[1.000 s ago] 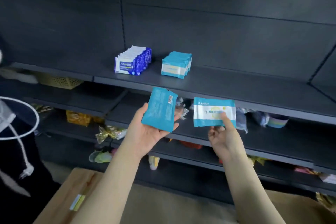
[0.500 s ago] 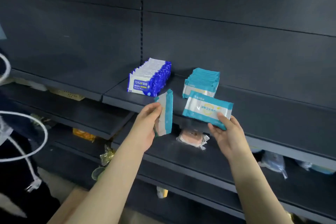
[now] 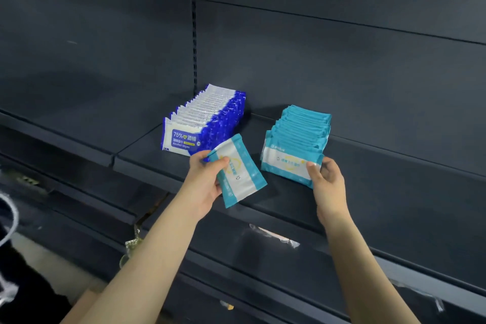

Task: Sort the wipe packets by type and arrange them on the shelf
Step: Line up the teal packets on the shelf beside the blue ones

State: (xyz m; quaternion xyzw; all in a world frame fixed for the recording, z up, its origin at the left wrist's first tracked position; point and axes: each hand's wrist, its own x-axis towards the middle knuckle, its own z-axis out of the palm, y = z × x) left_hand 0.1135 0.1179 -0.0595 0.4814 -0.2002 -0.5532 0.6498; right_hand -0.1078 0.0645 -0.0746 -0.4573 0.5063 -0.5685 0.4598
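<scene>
Two rows of wipe packets stand on the dark shelf (image 3: 147, 158). The left row is dark blue and white alcohol wipes (image 3: 202, 121); the right row is teal and white packets (image 3: 302, 129). My left hand (image 3: 203, 181) grips a loose teal packet (image 3: 240, 173), tilted, just in front of the shelf between the two rows. My right hand (image 3: 327, 181) holds another teal packet (image 3: 288, 166) upright against the front of the teal row, thumb on its face.
The shelf to the right of the teal row is bare dark metal (image 3: 394, 173). Lower shelves hold a clear wrapper (image 3: 276, 237) and small wrapped goods (image 3: 132, 243). A white cord (image 3: 10, 221) hangs at the far left.
Both hands rose toward the upper shelf. The right hand's packet went from mid-air to the front of the teal row. The left hand's packet turned face-up and came nearer the shelf.
</scene>
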